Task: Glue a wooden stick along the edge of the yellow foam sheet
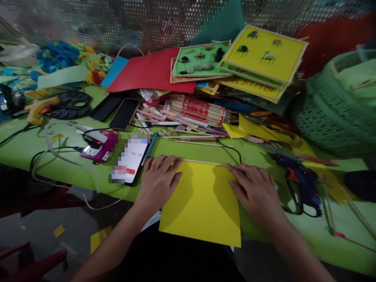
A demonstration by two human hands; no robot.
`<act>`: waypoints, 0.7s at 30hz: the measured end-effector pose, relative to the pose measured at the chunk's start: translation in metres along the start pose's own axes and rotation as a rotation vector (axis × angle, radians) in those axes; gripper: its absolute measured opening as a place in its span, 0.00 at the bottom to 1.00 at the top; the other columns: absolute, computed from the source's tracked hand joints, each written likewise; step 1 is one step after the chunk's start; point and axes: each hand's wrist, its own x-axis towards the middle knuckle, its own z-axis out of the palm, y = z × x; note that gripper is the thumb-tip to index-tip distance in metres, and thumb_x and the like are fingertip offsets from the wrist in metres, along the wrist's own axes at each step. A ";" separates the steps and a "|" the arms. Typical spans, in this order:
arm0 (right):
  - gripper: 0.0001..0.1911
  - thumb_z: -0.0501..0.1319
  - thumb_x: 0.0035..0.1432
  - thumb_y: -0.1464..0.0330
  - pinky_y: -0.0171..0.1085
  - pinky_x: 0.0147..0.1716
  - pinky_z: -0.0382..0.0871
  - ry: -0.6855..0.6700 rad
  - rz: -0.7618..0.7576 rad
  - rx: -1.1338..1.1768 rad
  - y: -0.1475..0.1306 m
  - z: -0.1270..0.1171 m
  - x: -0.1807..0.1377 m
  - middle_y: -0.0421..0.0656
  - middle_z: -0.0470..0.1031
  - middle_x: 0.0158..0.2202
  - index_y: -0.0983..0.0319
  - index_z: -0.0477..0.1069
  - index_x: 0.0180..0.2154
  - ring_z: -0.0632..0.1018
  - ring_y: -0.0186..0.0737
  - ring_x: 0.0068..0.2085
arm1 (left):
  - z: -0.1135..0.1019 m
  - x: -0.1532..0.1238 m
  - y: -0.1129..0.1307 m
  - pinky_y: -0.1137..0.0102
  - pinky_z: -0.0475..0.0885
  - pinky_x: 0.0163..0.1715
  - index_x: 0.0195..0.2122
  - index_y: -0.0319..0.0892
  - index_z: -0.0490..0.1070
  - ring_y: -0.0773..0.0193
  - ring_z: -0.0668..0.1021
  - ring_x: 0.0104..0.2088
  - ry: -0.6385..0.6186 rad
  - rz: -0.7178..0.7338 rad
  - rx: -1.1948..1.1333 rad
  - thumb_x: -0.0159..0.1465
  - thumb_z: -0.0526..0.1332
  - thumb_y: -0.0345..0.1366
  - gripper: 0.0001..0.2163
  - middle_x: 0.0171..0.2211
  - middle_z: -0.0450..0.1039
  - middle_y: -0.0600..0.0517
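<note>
- The yellow sheet (202, 203) under the left hand (160, 180) and right hand (255, 188) looks like matt, smooth card
- The thin stick (202, 162) along the sheet's far edge is pale bare wood
- The table (29, 149) has a flat green cover, smooth and dull
- The phone (132, 158) has a glossy glass screen, lit
- The glue gun (302, 180) is dark blue plastic with a slight shine
- The basket (331, 117) is green plastic, woven in open mesh
- The bundle of sticks (196, 109) is light wood in shiny clear wrap
- The red sheet (152, 72) is matt paper
- The wall (102, 19) behind is perforated metal with a dull gleam
</note>
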 end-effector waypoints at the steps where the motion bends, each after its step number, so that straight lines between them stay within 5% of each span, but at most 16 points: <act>1: 0.20 0.55 0.71 0.65 0.50 0.45 0.68 -0.002 -0.003 -0.008 -0.001 0.000 0.000 0.51 0.78 0.50 0.62 0.73 0.60 0.74 0.53 0.49 | 0.000 0.000 0.000 0.51 0.64 0.53 0.61 0.51 0.71 0.49 0.73 0.55 -0.001 -0.002 0.005 0.72 0.58 0.38 0.17 0.54 0.78 0.48; 11: 0.21 0.54 0.71 0.64 0.51 0.46 0.67 0.033 0.007 -0.022 0.004 0.006 -0.004 0.51 0.78 0.51 0.61 0.72 0.60 0.75 0.55 0.50 | -0.003 -0.004 0.000 0.55 0.65 0.55 0.60 0.44 0.73 0.51 0.72 0.55 0.184 -0.156 -0.036 0.73 0.57 0.36 0.16 0.55 0.78 0.47; 21: 0.22 0.53 0.72 0.64 0.52 0.47 0.67 0.006 -0.031 -0.032 0.006 0.009 -0.006 0.51 0.78 0.52 0.64 0.72 0.60 0.74 0.56 0.49 | -0.001 -0.004 0.000 0.55 0.66 0.52 0.52 0.47 0.79 0.51 0.73 0.54 0.154 -0.162 -0.021 0.72 0.59 0.37 0.12 0.54 0.78 0.48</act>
